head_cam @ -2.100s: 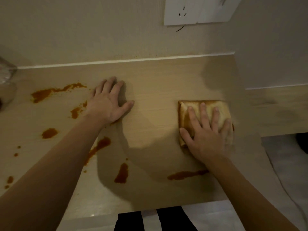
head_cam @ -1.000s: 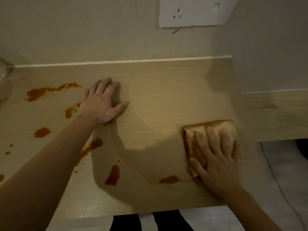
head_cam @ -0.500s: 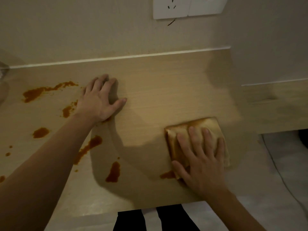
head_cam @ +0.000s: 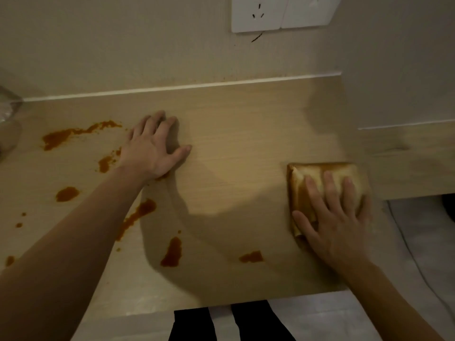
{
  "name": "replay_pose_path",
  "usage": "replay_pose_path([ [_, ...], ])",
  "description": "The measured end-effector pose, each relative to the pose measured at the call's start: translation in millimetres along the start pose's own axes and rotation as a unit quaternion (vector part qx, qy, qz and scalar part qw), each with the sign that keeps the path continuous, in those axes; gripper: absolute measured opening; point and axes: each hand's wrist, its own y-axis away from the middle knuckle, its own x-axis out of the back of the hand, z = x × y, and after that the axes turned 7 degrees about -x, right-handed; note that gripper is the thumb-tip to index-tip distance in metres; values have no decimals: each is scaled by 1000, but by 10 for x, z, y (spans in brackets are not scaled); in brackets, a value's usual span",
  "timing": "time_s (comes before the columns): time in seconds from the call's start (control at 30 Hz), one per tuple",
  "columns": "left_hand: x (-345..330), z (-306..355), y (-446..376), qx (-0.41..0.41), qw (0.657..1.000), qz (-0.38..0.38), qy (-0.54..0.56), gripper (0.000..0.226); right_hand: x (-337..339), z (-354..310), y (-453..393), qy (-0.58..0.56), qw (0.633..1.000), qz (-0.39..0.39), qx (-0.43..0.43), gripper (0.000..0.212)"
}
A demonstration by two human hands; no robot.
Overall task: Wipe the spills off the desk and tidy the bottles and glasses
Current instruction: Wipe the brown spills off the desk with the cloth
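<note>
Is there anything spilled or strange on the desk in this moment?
Yes. Orange-brown spills lie in several patches over the left and middle of the desk, one near the front edge. The right hand presses a stained cloth flat; the left hand rests flat among the patches.

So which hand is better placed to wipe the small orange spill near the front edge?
Probably the right hand: it already presses the cloth flat, just right of that spill. The left hand lies flat on the desk, holding nothing.
</note>
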Motion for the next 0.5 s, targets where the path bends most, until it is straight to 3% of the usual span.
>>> replay_pose_path([
  [0.33, 33, 34, 16, 5, 1000, -18, -3, 96, 22, 123, 90, 51, 995, -26, 80, 83],
  [0.5, 11, 35, 15, -1, 1000, -21, -2, 95, 36, 84, 17, 55, 995, -27, 76, 84],
])
